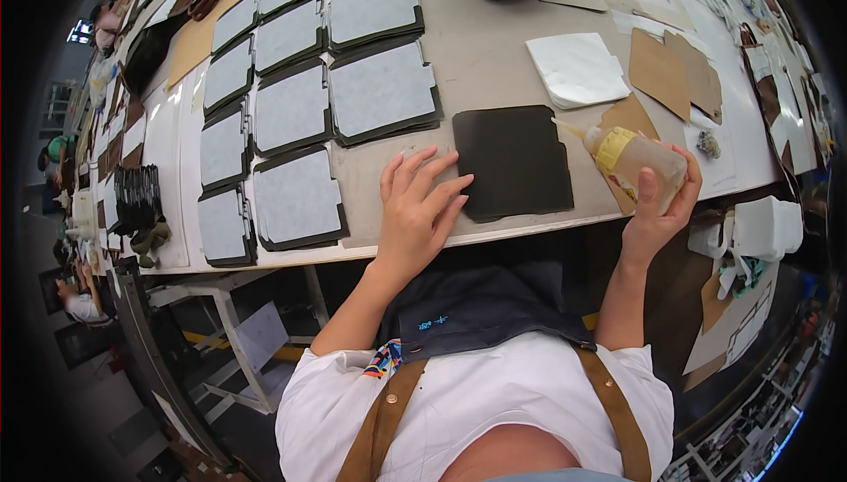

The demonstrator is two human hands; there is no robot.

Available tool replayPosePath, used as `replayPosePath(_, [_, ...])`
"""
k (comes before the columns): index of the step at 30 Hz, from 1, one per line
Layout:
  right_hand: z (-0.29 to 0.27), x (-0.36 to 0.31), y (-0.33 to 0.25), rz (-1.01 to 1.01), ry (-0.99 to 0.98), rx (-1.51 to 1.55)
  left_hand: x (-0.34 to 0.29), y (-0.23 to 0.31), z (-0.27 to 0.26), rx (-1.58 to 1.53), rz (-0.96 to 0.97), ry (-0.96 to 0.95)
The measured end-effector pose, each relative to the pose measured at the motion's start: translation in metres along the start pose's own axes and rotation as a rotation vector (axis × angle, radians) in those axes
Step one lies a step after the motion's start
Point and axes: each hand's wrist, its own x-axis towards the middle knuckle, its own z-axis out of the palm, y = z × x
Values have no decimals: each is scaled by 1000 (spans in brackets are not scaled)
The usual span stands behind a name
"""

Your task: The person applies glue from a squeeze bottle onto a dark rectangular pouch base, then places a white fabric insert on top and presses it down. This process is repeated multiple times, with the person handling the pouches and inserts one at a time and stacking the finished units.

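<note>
Black panel: a flat, nearly square, matte black sheet with a stepped notch down its right side (514,163); it lies just inside the near edge of the white-topped bench (172,226), its surface plain and dark.
Bottle: a translucent squeeze bottle with a yellow collar and a pale, tapered nozzle (650,167), tilted, its nozzle pointing at the panel's upper right corner; whether the tip touches cannot be told.
Left hand: palm down (417,201), fingers loosely spread, fingertips at the panel's left edge, holding nothing; how hard they press cannot be told.
Right hand: curled around the bottle (668,200), thumb on one side and fingers on the other, by the bench's near edge.
Grey-topped stacks: rows of black-edged pieces with pale grey faces (298,195), toward the bench's left end.
White sheets: a squarish pile (578,69), beyond the panel, farther from the near edge.
</note>
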Motion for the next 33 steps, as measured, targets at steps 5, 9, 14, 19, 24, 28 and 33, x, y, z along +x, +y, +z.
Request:
replayPosePath(5, [1,-1,0,-10,10,-32,0,0,-1,-11,-2,10])
replayPosePath(9, [2,-1,0,-15,2,-36,0,0,-1,-21,-7,19])
replayPosePath(14, [4,-3,-1,-26,-1,-37,0,0,-1,-29,-28,27])
replayPosePath(19, [6,-4,0,-78,-3,-63,0,0,-1,-30,-37,29])
replayPosePath(24, [9,-7,-3,-66,-37,-42,0,0,-2,-35,-38,36])
replayPosePath(28, [16,-10,-5,-122,-82,-43,0,0,-1,-36,-38,42])
replayPosePath(33, [26,-14,-8,-165,-138,-8,-1,-1,-1,-38,-35,56])
